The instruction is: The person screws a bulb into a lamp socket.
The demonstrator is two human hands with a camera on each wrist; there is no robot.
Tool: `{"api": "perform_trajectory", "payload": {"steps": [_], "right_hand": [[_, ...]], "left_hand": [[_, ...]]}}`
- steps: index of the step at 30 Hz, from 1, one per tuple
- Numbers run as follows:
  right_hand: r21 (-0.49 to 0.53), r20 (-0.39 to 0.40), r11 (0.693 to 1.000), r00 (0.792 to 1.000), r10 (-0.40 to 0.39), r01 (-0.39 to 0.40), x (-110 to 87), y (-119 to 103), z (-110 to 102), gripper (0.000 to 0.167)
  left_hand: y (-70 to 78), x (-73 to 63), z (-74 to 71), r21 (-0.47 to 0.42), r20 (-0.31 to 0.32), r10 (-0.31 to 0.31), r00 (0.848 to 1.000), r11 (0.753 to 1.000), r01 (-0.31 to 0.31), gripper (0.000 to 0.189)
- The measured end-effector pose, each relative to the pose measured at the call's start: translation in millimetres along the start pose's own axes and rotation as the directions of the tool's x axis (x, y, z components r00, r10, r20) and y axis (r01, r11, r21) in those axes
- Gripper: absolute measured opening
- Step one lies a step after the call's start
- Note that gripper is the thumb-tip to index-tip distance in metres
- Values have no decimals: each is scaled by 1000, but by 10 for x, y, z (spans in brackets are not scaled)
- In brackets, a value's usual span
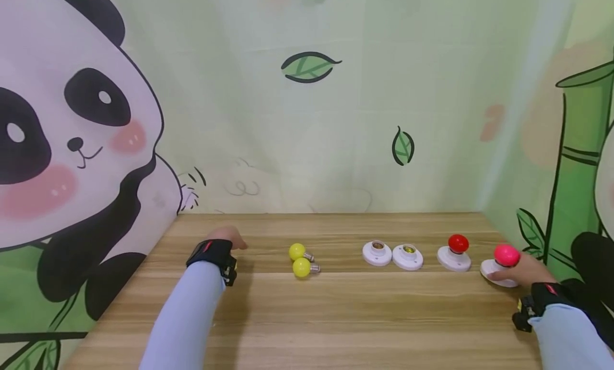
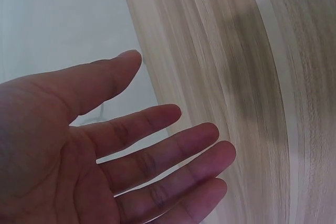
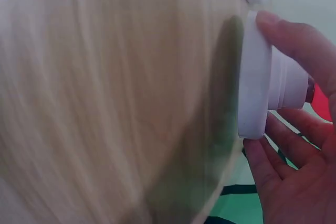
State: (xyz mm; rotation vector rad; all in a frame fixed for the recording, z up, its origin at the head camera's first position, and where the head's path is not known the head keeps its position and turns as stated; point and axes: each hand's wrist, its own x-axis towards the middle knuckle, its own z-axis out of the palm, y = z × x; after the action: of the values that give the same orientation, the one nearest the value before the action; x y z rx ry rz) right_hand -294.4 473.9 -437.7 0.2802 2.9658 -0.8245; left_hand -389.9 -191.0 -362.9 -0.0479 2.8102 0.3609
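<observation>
At the right end of the table my right hand (image 1: 530,271) grips a round white lamp holder (image 3: 255,85) by the rim of its base, thumb on one side and fingers on the other. A pinkish-red bulb (image 1: 507,255) sits upright in it. Just left stands a second white lamp holder (image 1: 453,261) with a red bulb (image 1: 458,243). My left hand (image 2: 121,150) hovers over the left part of the table, fingers relaxed and palm bare. To its right, two yellow bulbs (image 1: 301,267) lie on their sides, metal screw ends pointing right.
Two white lamp holders without bulbs, one (image 1: 377,254) beside the other (image 1: 408,257), stand right of the table's middle. The wooden table (image 1: 364,316) meets a cloth backdrop (image 1: 240,119) printed with a panda, leaves and bamboo, which also runs along both sides.
</observation>
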Motion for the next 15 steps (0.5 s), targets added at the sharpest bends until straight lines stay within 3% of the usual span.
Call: {"api": "perform_trajectory", "payload": {"steps": [4,10,12,15], "right_hand": [[44,-32,999,999,-26,27,10,-20,77,106],[108,-32,991,996,84,-80,-36,-52,102,128],[141,-14,985,994,106,-103,-52,-86,67,136],[187,-16,979,996,89,-84,-58,-241,-65,131]], "left_hand": [[-26,26,-4,-8,1,-2,1000,1000,2,39],[2,58,-1,5,-7,-20,1000,1000,20,41],[12,53,-1,13,-7,-17,1000,1000,17,42],[28,27,-8,20,-3,-10,1000,1000,10,42]]}}
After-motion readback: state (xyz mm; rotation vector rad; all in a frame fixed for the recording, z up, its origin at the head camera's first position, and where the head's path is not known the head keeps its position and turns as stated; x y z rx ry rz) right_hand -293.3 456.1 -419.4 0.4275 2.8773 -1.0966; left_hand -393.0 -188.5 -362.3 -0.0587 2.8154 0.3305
